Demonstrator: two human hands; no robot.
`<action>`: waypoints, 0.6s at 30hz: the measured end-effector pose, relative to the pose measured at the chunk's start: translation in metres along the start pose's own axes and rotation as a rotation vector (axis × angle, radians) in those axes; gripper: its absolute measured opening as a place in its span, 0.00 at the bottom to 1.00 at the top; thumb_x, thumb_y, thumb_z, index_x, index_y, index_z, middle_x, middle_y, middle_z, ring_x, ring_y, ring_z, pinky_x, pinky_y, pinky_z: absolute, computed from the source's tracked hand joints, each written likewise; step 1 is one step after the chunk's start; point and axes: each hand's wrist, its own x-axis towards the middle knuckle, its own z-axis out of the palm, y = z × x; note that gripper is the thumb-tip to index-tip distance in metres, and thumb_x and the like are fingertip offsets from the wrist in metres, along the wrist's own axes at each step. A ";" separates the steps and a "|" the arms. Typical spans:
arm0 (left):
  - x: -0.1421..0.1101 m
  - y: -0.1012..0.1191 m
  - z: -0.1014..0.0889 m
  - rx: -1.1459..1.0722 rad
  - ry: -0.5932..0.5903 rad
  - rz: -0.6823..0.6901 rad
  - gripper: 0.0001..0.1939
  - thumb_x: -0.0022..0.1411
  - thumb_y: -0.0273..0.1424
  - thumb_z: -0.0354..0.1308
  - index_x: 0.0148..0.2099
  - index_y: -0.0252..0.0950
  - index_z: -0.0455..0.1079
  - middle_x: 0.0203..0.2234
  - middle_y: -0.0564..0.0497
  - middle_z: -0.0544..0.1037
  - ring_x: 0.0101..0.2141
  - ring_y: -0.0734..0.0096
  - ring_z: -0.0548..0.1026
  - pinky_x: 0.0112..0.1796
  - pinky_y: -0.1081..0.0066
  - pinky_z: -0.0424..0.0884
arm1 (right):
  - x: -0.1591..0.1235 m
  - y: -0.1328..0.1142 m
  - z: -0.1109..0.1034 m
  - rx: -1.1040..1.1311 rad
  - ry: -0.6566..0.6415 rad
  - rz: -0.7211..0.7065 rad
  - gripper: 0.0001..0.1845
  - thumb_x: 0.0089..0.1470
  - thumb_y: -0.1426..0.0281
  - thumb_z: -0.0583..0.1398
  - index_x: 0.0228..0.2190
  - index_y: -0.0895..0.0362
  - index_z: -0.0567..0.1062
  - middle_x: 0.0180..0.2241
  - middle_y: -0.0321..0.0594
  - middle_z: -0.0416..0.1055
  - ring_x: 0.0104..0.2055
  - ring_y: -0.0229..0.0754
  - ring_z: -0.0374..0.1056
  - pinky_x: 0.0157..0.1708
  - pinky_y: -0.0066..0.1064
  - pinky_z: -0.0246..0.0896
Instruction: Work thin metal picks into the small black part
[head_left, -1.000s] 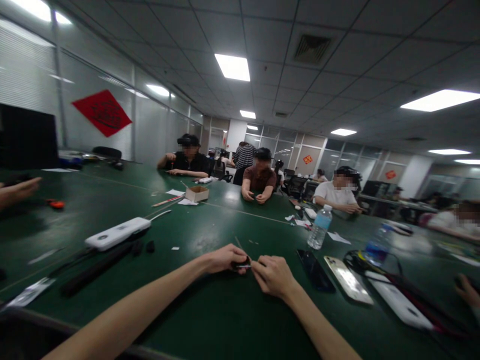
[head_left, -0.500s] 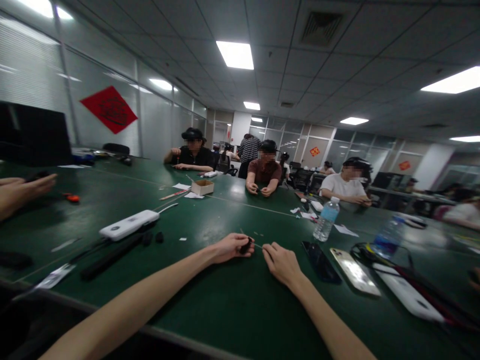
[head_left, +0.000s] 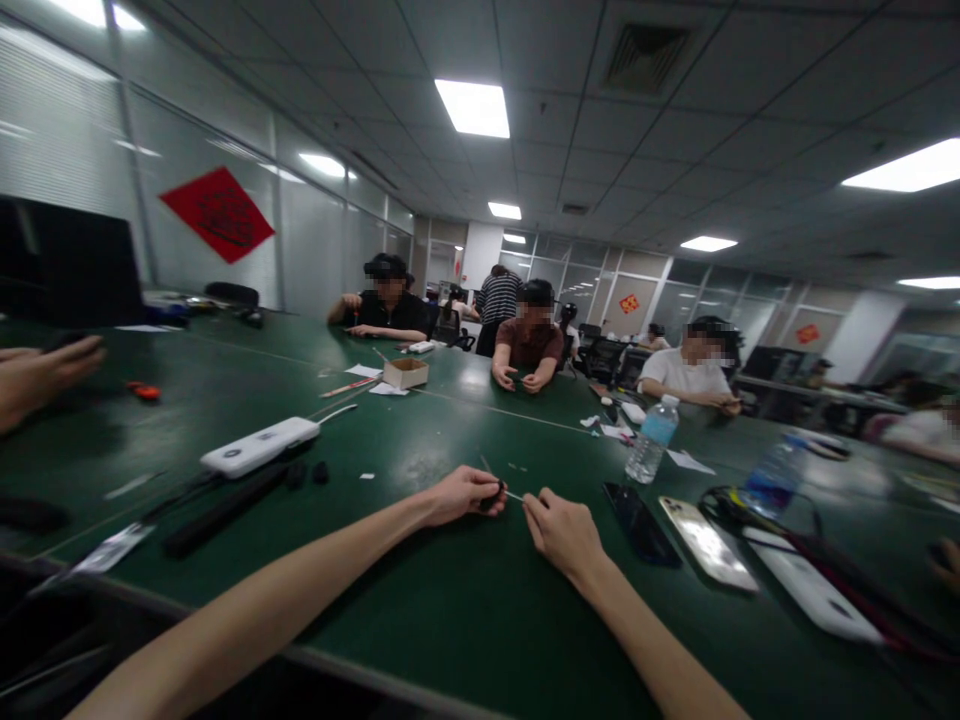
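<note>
Just below the frame's centre, a small dark piece (head_left: 498,492) sits pinched in the left hand (head_left: 466,496); a thin pale rod (head_left: 514,496) reaches from it into the clasping right hand (head_left: 564,532). Right of centre lies a dark phone (head_left: 642,524).

Black piece (head_left: 500,488), pale rod (head_left: 514,496), green tabletop (head_left: 427,600), red poster (head_left: 217,215) (darkly patterned)

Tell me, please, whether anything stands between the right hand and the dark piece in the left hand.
A thin pale rod spans the gap from right hand to dark piece; nothing else visible intervenes.
</note>
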 end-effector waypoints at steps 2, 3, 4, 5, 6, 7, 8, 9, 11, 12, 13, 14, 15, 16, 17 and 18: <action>-0.002 0.004 0.000 0.033 -0.025 -0.029 0.17 0.51 0.36 0.62 0.40 0.28 0.72 0.34 0.42 0.74 0.34 0.68 0.72 0.39 0.67 0.66 | -0.001 0.001 -0.003 -0.012 0.000 -0.027 0.16 0.61 0.65 0.45 0.37 0.54 0.71 0.32 0.42 0.67 0.30 0.37 0.64 0.25 0.25 0.47; -0.003 0.006 0.000 0.046 -0.044 -0.044 0.17 0.51 0.37 0.62 0.40 0.28 0.72 0.34 0.42 0.74 0.33 0.68 0.73 0.39 0.67 0.66 | -0.001 0.001 -0.004 -0.015 0.002 -0.045 0.15 0.61 0.65 0.46 0.37 0.54 0.71 0.32 0.41 0.67 0.30 0.37 0.64 0.25 0.26 0.47; -0.004 0.009 0.000 0.057 -0.069 -0.061 0.17 0.51 0.37 0.62 0.39 0.28 0.72 0.33 0.42 0.74 0.32 0.69 0.73 0.39 0.67 0.66 | -0.002 0.003 -0.005 -0.017 0.005 -0.066 0.15 0.60 0.65 0.46 0.36 0.54 0.71 0.32 0.41 0.67 0.29 0.37 0.64 0.26 0.26 0.47; -0.005 0.012 0.000 0.065 -0.096 -0.075 0.17 0.51 0.36 0.62 0.39 0.28 0.72 0.33 0.42 0.75 0.32 0.69 0.73 0.39 0.67 0.66 | -0.002 0.004 -0.005 -0.018 0.009 -0.086 0.15 0.60 0.66 0.46 0.36 0.54 0.71 0.31 0.40 0.67 0.29 0.37 0.63 0.26 0.26 0.47; -0.006 0.014 -0.001 0.072 -0.125 -0.090 0.16 0.51 0.36 0.62 0.38 0.28 0.73 0.33 0.42 0.75 0.31 0.69 0.73 0.39 0.67 0.66 | -0.002 0.006 -0.006 -0.018 0.015 -0.106 0.14 0.60 0.66 0.46 0.36 0.54 0.71 0.31 0.40 0.67 0.30 0.37 0.63 0.26 0.26 0.47; -0.007 0.017 -0.002 0.080 -0.154 -0.106 0.16 0.52 0.36 0.61 0.37 0.28 0.73 0.33 0.42 0.75 0.31 0.69 0.73 0.39 0.67 0.66 | -0.002 0.007 -0.006 -0.017 0.019 -0.124 0.14 0.60 0.66 0.46 0.35 0.54 0.71 0.31 0.40 0.67 0.30 0.37 0.63 0.26 0.26 0.47; -0.007 0.020 -0.002 0.089 -0.182 -0.124 0.15 0.52 0.36 0.61 0.36 0.27 0.73 0.33 0.42 0.75 0.31 0.69 0.73 0.39 0.67 0.66 | -0.002 0.008 -0.006 -0.016 0.023 -0.141 0.14 0.60 0.66 0.46 0.35 0.54 0.71 0.31 0.39 0.67 0.30 0.37 0.63 0.27 0.27 0.46; -0.008 0.022 -0.003 0.099 -0.208 -0.142 0.15 0.52 0.36 0.61 0.36 0.27 0.73 0.33 0.42 0.75 0.32 0.69 0.73 0.39 0.67 0.66 | -0.002 0.010 -0.005 -0.015 0.024 -0.158 0.14 0.59 0.67 0.46 0.35 0.54 0.71 0.30 0.39 0.67 0.30 0.37 0.62 0.27 0.27 0.46; -0.007 0.025 -0.005 0.118 -0.252 -0.177 0.14 0.52 0.35 0.61 0.35 0.27 0.74 0.33 0.41 0.75 0.32 0.68 0.73 0.40 0.67 0.66 | -0.001 0.012 -0.005 -0.009 0.023 -0.185 0.14 0.59 0.67 0.46 0.34 0.55 0.71 0.30 0.39 0.66 0.30 0.37 0.62 0.27 0.27 0.45; -0.006 0.025 -0.006 0.124 -0.267 -0.190 0.14 0.51 0.35 0.62 0.35 0.28 0.74 0.33 0.41 0.75 0.33 0.67 0.73 0.40 0.66 0.66 | -0.001 0.013 -0.004 -0.003 0.021 -0.198 0.15 0.59 0.67 0.46 0.34 0.55 0.71 0.30 0.38 0.66 0.30 0.37 0.62 0.28 0.27 0.45; -0.005 0.025 -0.007 0.129 -0.277 -0.200 0.14 0.51 0.34 0.62 0.35 0.28 0.74 0.33 0.41 0.75 0.33 0.67 0.73 0.40 0.66 0.66 | -0.001 0.014 -0.004 0.004 0.018 -0.209 0.15 0.59 0.67 0.46 0.34 0.55 0.71 0.29 0.38 0.66 0.30 0.37 0.62 0.28 0.28 0.45; -0.004 0.025 -0.008 0.133 -0.284 -0.209 0.13 0.51 0.34 0.62 0.36 0.28 0.74 0.33 0.41 0.75 0.33 0.66 0.73 0.41 0.65 0.66 | -0.001 0.015 -0.003 0.013 0.015 -0.218 0.15 0.59 0.67 0.46 0.34 0.55 0.71 0.29 0.38 0.66 0.30 0.36 0.62 0.28 0.28 0.45; -0.003 0.025 -0.009 0.137 -0.289 -0.219 0.13 0.51 0.34 0.61 0.36 0.28 0.74 0.33 0.41 0.75 0.33 0.66 0.73 0.41 0.65 0.66 | 0.000 0.016 -0.003 0.021 0.013 -0.226 0.15 0.59 0.67 0.46 0.34 0.55 0.71 0.29 0.38 0.66 0.30 0.36 0.62 0.28 0.28 0.45; -0.002 0.024 -0.010 0.142 -0.294 -0.228 0.13 0.52 0.34 0.61 0.37 0.28 0.74 0.33 0.41 0.75 0.33 0.66 0.73 0.41 0.64 0.66 | 0.000 0.016 -0.002 0.029 0.011 -0.232 0.15 0.59 0.67 0.46 0.34 0.55 0.71 0.29 0.38 0.66 0.30 0.36 0.62 0.28 0.28 0.44; -0.002 0.024 -0.010 0.146 -0.301 -0.237 0.13 0.52 0.33 0.61 0.37 0.28 0.74 0.33 0.41 0.75 0.33 0.66 0.73 0.41 0.64 0.66 | 0.000 0.017 -0.002 0.035 0.008 -0.239 0.16 0.59 0.66 0.46 0.34 0.55 0.71 0.29 0.38 0.67 0.30 0.36 0.62 0.28 0.28 0.44; -0.001 0.024 -0.011 0.149 -0.307 -0.243 0.13 0.52 0.33 0.61 0.37 0.28 0.74 0.32 0.41 0.75 0.33 0.66 0.73 0.41 0.64 0.66 | 0.000 0.017 -0.001 0.040 0.005 -0.244 0.16 0.59 0.66 0.45 0.34 0.55 0.71 0.29 0.38 0.67 0.30 0.36 0.62 0.28 0.28 0.44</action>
